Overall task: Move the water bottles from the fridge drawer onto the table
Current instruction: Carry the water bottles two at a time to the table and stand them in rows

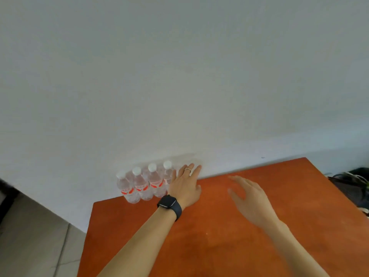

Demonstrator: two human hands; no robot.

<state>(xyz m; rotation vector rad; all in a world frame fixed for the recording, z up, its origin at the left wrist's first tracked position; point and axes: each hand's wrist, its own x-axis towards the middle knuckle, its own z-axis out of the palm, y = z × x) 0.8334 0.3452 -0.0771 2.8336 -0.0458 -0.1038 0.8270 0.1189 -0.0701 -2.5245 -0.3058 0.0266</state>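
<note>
Your four water bottles stand upright in a tight row at the orange counter's far-left corner against the wall, and with your left hand spread empty beside them and your right hand open, a careless sweep could topple the row off the edge.

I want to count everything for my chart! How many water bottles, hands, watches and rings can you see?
Water bottles, standing upright in a row on the orange table by the wall: 4
Hands, left hand and right hand, both open: 2
Black watch on the left wrist: 1
Ring on the left hand: 1
Total: 8
</note>
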